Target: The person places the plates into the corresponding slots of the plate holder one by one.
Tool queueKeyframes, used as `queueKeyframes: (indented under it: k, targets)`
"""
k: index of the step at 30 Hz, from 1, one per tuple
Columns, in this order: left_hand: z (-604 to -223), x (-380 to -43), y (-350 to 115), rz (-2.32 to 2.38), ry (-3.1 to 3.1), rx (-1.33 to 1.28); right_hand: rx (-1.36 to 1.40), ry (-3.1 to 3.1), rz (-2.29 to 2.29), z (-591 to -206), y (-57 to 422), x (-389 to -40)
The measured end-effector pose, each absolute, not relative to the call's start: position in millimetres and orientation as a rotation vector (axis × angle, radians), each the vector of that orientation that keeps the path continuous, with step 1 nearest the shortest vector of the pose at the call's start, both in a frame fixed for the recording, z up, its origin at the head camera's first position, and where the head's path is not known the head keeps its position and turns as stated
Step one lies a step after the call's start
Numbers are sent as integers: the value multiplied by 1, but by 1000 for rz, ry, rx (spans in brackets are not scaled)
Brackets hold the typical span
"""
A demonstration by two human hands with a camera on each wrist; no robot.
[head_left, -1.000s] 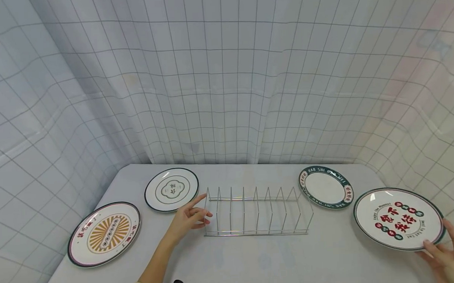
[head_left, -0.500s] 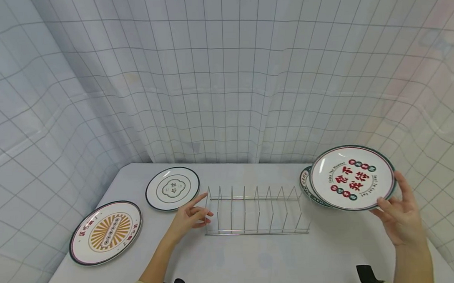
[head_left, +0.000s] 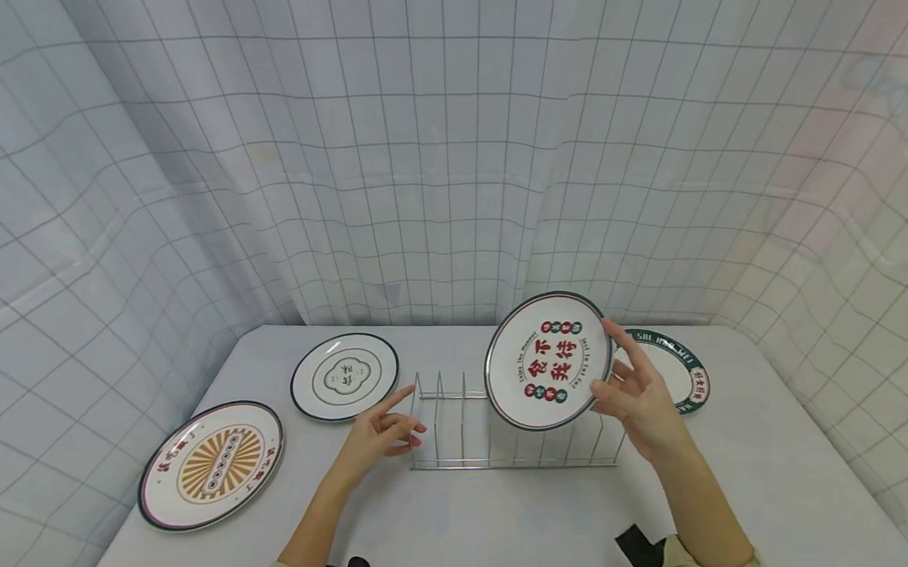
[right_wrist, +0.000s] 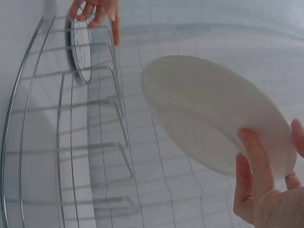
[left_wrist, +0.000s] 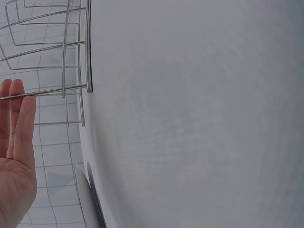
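Note:
In the head view my right hand point(head_left: 634, 398) grips the right rim of a white plate with red characters point(head_left: 528, 373). The plate is tilted and held above the wire dish rack point(head_left: 463, 433), hiding part of its right half. In the right wrist view the plate's plain underside point(right_wrist: 199, 109) shows, with fingers spread beneath it. My left hand point(head_left: 379, 436) is at the rack's left end, its fingers fairly straight. The left wrist view shows those fingertips point(left_wrist: 16, 88) touching the rack's end wire point(left_wrist: 52, 91).
A white plate with a small dark emblem point(head_left: 345, 376) lies behind the left hand. Farther left is a plate with an orange sunburst point(head_left: 212, 465). A green-rimmed plate point(head_left: 686, 375) lies at the back right, partly hidden. A grid-patterned curtain point(head_left: 449, 150) surrounds the table point(head_left: 507, 523).
My right hand has lifted the red-character plate from the far right and carried it left, past the green-rimmed plate, to above the rack. The left hand has stayed at the rack's end.

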State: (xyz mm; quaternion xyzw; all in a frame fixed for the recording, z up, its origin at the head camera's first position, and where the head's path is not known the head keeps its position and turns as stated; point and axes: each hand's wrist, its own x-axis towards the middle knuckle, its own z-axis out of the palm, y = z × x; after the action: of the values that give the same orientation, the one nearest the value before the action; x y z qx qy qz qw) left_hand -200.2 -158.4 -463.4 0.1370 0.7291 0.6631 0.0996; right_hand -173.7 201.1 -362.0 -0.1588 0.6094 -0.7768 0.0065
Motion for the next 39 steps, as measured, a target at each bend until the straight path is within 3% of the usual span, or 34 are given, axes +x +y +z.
queueKeyframes:
  k: [21, 39]
  targets:
    - [-462, -199, -158, 1937, 2196, 380, -406, 2146, -2102, -358, 101, -186]
    - [-463, -199, -158, 1909, 2222, 411, -419, 2490, -1961, -402, 60, -177]
